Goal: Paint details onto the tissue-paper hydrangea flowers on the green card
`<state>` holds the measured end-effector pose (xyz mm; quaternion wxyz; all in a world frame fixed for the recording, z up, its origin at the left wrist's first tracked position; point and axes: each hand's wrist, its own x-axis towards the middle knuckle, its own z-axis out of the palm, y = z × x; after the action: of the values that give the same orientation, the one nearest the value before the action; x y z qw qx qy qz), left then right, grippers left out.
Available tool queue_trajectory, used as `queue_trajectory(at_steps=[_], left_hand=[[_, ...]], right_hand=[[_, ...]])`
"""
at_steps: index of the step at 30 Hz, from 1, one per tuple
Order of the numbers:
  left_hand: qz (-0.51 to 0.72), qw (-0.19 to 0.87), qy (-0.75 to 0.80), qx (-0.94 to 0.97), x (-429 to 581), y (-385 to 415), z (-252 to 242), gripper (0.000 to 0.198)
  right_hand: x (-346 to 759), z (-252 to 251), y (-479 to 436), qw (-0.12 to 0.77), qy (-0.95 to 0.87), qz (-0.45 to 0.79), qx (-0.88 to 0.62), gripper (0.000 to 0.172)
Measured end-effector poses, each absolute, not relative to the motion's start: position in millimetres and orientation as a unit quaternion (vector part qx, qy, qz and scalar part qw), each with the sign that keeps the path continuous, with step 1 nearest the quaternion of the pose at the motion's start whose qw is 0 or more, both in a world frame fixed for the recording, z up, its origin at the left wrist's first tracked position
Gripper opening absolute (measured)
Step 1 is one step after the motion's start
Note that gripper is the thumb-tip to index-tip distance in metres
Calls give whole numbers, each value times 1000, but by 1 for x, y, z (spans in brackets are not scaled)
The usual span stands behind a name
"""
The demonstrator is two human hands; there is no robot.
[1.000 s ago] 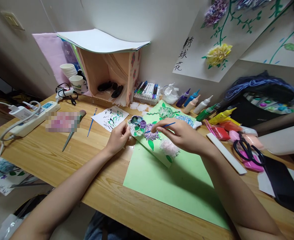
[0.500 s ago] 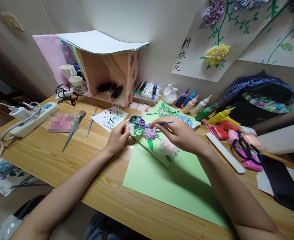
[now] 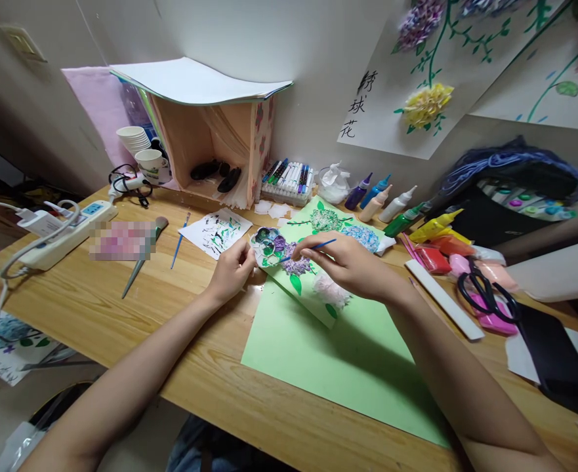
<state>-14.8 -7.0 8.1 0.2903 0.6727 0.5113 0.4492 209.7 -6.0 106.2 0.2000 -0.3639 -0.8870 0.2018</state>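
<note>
A small paint palette (image 3: 265,247) with dark, purple, green and white paint is pinched at its left edge by my left hand (image 3: 231,270). My right hand (image 3: 340,260) grips a thin blue paintbrush (image 3: 326,244); its tip end reaches the palette's right side. Below both hands lies a green sheet (image 3: 289,347), with a folded green card (image 3: 313,307) on it. The card bears raised flowers: a purple one (image 3: 297,265) partly behind my right fingers, a pale pink one (image 3: 330,290), a blue one (image 3: 361,238) and a green one (image 3: 324,220).
A paint-smeared paper (image 3: 216,233), another brush (image 3: 180,240) and a power strip (image 3: 72,233) are on the left. Paint bottles (image 3: 378,200) and a marker box (image 3: 289,182) line the back. Scissors (image 3: 485,295) and a black phone-like slab (image 3: 559,364) lie right.
My right hand has shifted slightly left and down, lowering the brush tip toward the palette's right edge. My left hand and the palette stay nearly still.
</note>
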Motion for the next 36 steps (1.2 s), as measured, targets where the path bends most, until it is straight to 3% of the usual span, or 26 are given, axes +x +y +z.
queue_trajectory(at_steps=[16,28,33,36], left_hand=[[448,292,509,675,-16,-7,7,23],[465,335,501,648,-14,-6,8,24],[468,336,500,647,-14,-6,10,24],[469,336,499,647,-14,-6,11,24]], right_hand=[[215,111,-5,244,-864,231,-375,33],[216,113,-5,221,-873,219,-376,32],[216,113,-5,262,-862,225,-372,33],[215,111,-5,229,-876,208,-370,32]])
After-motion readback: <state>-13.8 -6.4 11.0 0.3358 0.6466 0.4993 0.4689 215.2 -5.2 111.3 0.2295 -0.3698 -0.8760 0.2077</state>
